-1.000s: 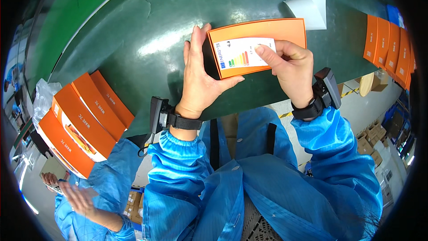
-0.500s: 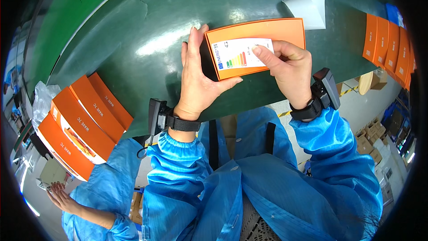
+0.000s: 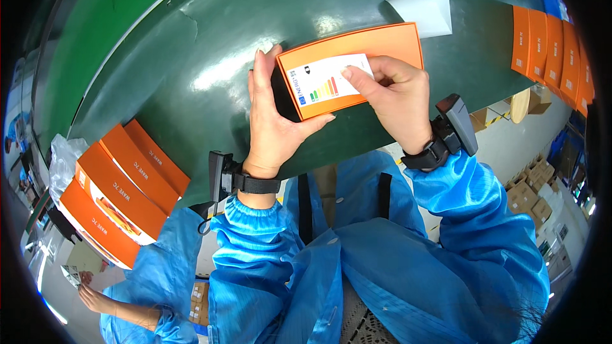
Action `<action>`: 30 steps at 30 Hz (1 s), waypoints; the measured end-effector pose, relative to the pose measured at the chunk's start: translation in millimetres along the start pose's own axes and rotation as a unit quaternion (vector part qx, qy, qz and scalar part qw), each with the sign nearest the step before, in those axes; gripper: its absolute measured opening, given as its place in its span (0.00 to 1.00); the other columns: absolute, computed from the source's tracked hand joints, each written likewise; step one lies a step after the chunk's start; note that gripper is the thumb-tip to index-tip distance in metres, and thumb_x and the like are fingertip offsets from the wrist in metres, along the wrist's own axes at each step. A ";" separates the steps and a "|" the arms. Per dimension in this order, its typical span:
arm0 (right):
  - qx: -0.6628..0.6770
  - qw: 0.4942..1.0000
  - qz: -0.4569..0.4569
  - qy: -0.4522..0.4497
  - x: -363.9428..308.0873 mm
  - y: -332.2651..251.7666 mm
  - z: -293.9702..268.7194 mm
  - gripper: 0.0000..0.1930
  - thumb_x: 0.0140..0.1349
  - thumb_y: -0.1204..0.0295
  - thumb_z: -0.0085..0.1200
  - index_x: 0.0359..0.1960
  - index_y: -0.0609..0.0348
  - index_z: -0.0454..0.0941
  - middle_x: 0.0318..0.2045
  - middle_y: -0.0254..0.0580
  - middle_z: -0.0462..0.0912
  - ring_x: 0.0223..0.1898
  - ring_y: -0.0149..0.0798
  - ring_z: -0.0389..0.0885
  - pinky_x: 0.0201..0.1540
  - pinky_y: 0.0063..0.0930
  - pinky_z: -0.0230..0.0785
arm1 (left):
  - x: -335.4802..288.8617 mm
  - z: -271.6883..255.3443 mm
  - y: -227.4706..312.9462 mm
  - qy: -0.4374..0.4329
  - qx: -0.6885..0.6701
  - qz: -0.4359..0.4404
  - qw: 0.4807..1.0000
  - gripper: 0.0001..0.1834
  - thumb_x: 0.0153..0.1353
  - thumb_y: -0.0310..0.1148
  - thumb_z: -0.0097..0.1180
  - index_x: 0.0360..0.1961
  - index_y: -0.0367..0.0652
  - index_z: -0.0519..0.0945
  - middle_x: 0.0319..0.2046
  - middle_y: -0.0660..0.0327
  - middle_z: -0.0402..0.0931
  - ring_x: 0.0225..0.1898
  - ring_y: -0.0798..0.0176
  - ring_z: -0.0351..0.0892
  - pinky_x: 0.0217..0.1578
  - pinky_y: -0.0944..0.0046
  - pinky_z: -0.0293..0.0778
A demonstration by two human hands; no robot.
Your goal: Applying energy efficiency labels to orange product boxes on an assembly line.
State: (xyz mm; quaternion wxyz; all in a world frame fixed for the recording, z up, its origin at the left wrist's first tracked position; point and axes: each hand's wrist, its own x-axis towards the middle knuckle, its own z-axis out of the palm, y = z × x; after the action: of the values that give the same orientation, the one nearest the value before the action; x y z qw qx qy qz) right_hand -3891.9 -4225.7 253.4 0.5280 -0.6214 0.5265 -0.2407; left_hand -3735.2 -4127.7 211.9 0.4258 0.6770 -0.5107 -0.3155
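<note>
An orange rectangular box (image 3: 398, 44) lies on the green table, tilted slightly up to the right. Over its face is a white energy label (image 3: 319, 76) with coloured bars. My right hand (image 3: 398, 92) pinches the label's right end, thumb on top and fingers curled beneath. At the box's left end is my left hand (image 3: 271, 105), fingers stretched out and apart. Its thumb lies along the near edge, and its fingertips are by the far left corner. Whether the label touches the box all over cannot be made out.
Orange boxes (image 3: 137, 175) stand in a row at the left table edge, beside clear plastic (image 3: 64, 159). More orange boxes (image 3: 551, 51) line the right. A curled white sheet (image 3: 421, 9) lies behind my box. At lower left, another person's hand (image 3: 95, 299) holds a small item.
The box, the label and both hands appear slightly further left in view. My right hand keeps its pinch on the label. The other person's hand at lower left has shifted.
</note>
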 end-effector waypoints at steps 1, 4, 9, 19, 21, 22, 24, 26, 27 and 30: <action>-0.011 1.000 -0.009 0.001 0.2 -0.9 0.8 0.08 0.53 0.74 0.61 0.31 0.67 0.81 0.20 0.42 0.82 0.20 0.25 0.77 0.21 0.18 0.67 | -0.4 -0.2 0.0 0.002 -0.002 -0.004 1.000 0.70 0.28 0.29 0.76 0.68 0.45 0.36 0.64 0.45 0.52 0.64 0.47 0.56 0.62 0.54 0.55; -0.035 0.999 -0.023 0.003 0.3 -2.8 -0.7 0.08 0.53 0.73 0.60 0.31 0.67 0.81 0.20 0.44 0.82 0.20 0.28 0.79 0.22 0.19 0.68 | -0.6 -0.3 0.4 0.003 -0.004 -0.007 1.000 0.70 0.28 0.29 0.76 0.68 0.45 0.36 0.64 0.45 0.52 0.64 0.47 0.55 0.63 0.54 0.55; -0.055 0.998 -0.041 0.012 0.7 -1.3 -1.4 0.08 0.54 0.73 0.60 0.31 0.67 0.81 0.21 0.45 0.82 0.20 0.31 0.80 0.22 0.21 0.69 | 1.4 2.2 0.8 0.024 0.002 0.005 1.000 0.69 0.25 0.27 0.76 0.67 0.44 0.41 0.60 0.48 0.59 0.59 0.47 0.59 0.59 0.53 0.60; -0.013 1.000 -0.025 -0.003 -3.5 -2.9 -2.9 0.06 0.53 0.75 0.61 0.29 0.67 0.80 0.19 0.43 0.80 0.19 0.28 0.77 0.21 0.21 0.66 | -0.2 -0.7 -2.3 0.000 -0.003 -0.001 1.000 0.70 0.28 0.29 0.77 0.68 0.45 0.37 0.64 0.45 0.52 0.64 0.47 0.57 0.62 0.55 0.57; 0.021 1.000 -0.018 -0.008 -7.3 -4.3 -3.5 0.06 0.52 0.76 0.61 0.28 0.67 0.80 0.19 0.41 0.79 0.19 0.27 0.75 0.21 0.22 0.65 | 0.0 -1.5 -2.1 0.001 -0.001 0.001 1.000 0.70 0.28 0.29 0.76 0.68 0.45 0.37 0.64 0.45 0.52 0.64 0.47 0.57 0.62 0.55 0.58; -0.008 0.997 -0.082 0.005 -8.4 -5.7 -3.3 0.05 0.51 0.77 0.62 0.28 0.66 0.80 0.18 0.41 0.78 0.18 0.28 0.74 0.20 0.22 0.64 | 0.1 -1.7 -1.2 -0.003 -0.002 -0.001 1.000 0.70 0.28 0.29 0.76 0.68 0.45 0.37 0.64 0.45 0.53 0.63 0.48 0.58 0.61 0.55 0.58; -0.035 0.988 -0.147 0.015 -13.3 -10.1 -4.1 0.05 0.50 0.78 0.62 0.27 0.66 0.79 0.18 0.40 0.77 0.17 0.29 0.73 0.20 0.23 0.64 | -0.2 -1.4 0.6 -0.005 -0.003 -0.006 1.000 0.69 0.28 0.30 0.76 0.68 0.44 0.38 0.63 0.45 0.53 0.63 0.48 0.58 0.61 0.55 0.58; -0.106 0.970 -0.218 -0.005 -19.5 -17.9 -7.0 0.06 0.47 0.79 0.62 0.28 0.65 0.80 0.18 0.41 0.76 0.17 0.33 0.73 0.20 0.23 0.64 | 1.4 -0.5 3.8 -0.009 0.025 -0.007 1.000 0.69 0.28 0.30 0.77 0.67 0.44 0.39 0.63 0.46 0.55 0.62 0.49 0.59 0.60 0.56 0.60; -0.120 0.965 -0.234 0.001 -20.6 -19.1 -7.7 0.08 0.45 0.81 0.62 0.29 0.64 0.80 0.18 0.42 0.76 0.17 0.36 0.74 0.20 0.24 0.65 | 3.3 -0.6 6.7 -0.005 0.028 -0.009 1.000 0.68 0.27 0.32 0.77 0.67 0.43 0.42 0.62 0.48 0.57 0.62 0.49 0.61 0.62 0.51 0.55; -0.145 0.951 -0.273 0.004 -20.7 -19.7 -10.0 0.08 0.45 0.80 0.63 0.29 0.64 0.80 0.18 0.42 0.77 0.18 0.37 0.75 0.20 0.25 0.66 | 3.1 -0.6 5.6 -0.011 0.096 0.022 0.995 0.66 0.28 0.34 0.77 0.66 0.42 0.45 0.62 0.52 0.59 0.62 0.48 0.61 0.64 0.45 0.45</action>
State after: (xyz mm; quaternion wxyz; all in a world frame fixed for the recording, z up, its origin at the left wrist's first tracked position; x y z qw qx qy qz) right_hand -3899.3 -4213.1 279.9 0.3443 -0.8101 0.3682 -0.2992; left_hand -3736.1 -4131.2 217.2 0.3600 0.6997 -0.5581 -0.2634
